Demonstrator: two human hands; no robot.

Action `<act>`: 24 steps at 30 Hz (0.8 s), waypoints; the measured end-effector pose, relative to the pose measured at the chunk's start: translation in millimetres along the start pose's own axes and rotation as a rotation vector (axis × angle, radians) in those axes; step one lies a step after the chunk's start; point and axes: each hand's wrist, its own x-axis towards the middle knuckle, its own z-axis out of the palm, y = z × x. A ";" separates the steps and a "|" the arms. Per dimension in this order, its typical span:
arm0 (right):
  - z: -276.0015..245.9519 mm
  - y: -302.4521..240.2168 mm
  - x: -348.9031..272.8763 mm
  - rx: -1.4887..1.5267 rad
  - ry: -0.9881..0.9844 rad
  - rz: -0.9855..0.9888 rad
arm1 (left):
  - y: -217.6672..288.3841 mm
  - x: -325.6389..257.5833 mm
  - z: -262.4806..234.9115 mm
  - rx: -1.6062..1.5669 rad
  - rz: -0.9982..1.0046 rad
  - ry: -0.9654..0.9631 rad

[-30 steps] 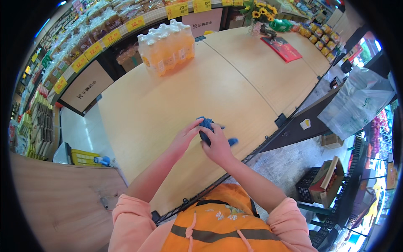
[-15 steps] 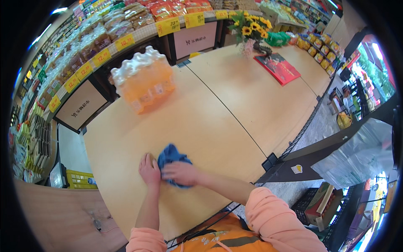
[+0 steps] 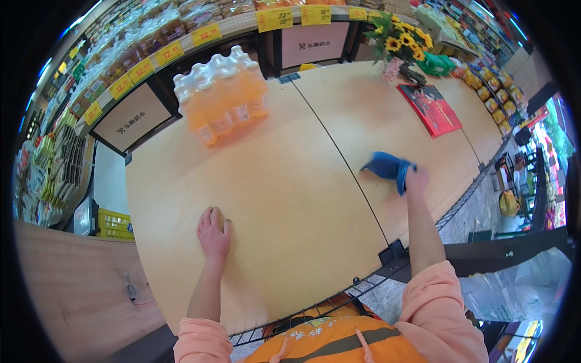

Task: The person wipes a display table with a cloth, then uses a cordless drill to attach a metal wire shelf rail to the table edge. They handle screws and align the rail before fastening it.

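A blue cloth (image 3: 385, 166) is gripped in my right hand (image 3: 416, 180), over the right part of the light wooden tabletop (image 3: 272, 199), beyond the dark seam. Part of the cloth trails to the left of my fingers. My left hand (image 3: 214, 233) lies flat on the wood at the near left, its fingers stretched out and nothing under them that I can see. Farther back stands a shrink-wrapped pack of orange drink bottles (image 3: 224, 100). The red booklet (image 3: 430, 110) lies beyond my right hand.
A vase of sunflowers (image 3: 402, 45) and stacked yellow-lidded jars (image 3: 491, 91) stand at the far right. Snack shelves with yellow price tags (image 3: 206, 34) line the back. A black wire rail (image 3: 321, 305) runs along the near edge, and plastic bags (image 3: 520, 284) hang at the right.
My right hand has carried the blue cloth from beside my left hand far to the right, across the seam. My left hand has stayed about where it was on the table.
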 end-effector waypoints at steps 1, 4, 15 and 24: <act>15.5 11.0 -16.6 -0.154 0.010 0.036 | 0.2 0.2 0.3 0.012 -0.016 -0.008; 75.8 -8.0 -68.9 -0.273 0.268 -0.257 | 0.4 0.4 -0.7 0.007 -0.012 0.008; 210.3 -230.9 -48.1 -0.026 0.054 -0.257 | 4.8 4.2 -5.4 -0.019 -0.021 -0.015; 261.7 -366.1 138.0 0.448 0.112 -0.376 | 6.1 10.8 -7.3 0.008 -0.049 -0.055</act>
